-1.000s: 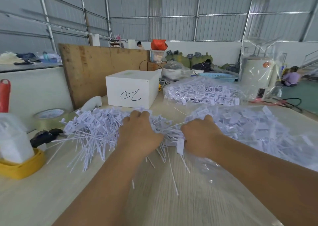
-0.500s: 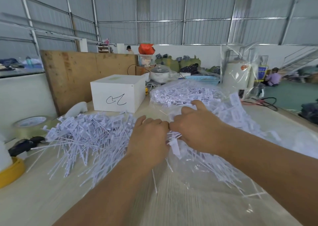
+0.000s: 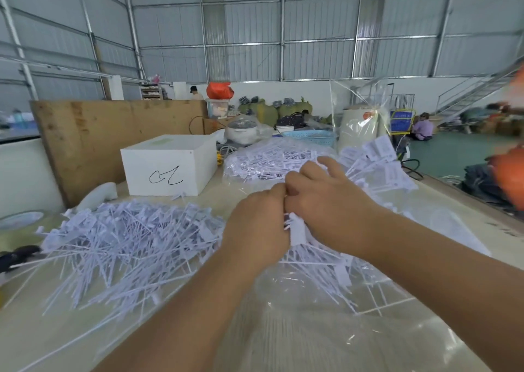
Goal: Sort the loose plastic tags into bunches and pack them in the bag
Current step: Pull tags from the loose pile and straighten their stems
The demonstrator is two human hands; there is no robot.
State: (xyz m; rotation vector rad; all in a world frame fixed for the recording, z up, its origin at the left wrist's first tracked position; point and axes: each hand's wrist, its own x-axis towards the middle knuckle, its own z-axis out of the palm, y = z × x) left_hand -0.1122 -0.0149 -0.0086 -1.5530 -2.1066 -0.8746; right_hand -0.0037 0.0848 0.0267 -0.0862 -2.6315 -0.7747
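**Both hands gather a bunch of tags over the bag**

Head view: both hands meet at the middle of the table (image 3: 51, 340), forearms reaching in from the lower edge. Left hand (image 3: 256, 227) is curled, knuckles up, its fingers closed round a bunch (image 3: 296, 230) of white tags. Right hand (image 3: 326, 201) presses against it from the right, thumb and fingers bent over the same bunch, the outer fingers spread toward the far heap.

Against half a second ago, the hands have drawn closer together and lifted a little; the right hand's fingers, then stretched flat over the tags, now curl in. The camera has tipped up slightly.

The bunch sits between the two palms, stems fanning down onto the clear bag (image 3: 326, 343) spread under the right forearm. Loose tags (image 3: 122, 244) lie heaped just left of the left hand. A bagged heap (image 3: 269, 159) rests beyond the hands, beside a white box (image 3: 170, 164).
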